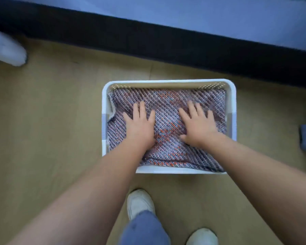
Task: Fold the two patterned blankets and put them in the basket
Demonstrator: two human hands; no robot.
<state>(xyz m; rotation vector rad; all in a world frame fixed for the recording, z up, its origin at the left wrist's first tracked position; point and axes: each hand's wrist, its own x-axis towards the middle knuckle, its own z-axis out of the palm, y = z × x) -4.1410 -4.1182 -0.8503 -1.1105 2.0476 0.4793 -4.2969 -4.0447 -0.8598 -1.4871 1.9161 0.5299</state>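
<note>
I can read no text, label, brand, number or sign in this view. The grey patches on the basket rim are too blurred for me to tell whether they carry any print.
</note>
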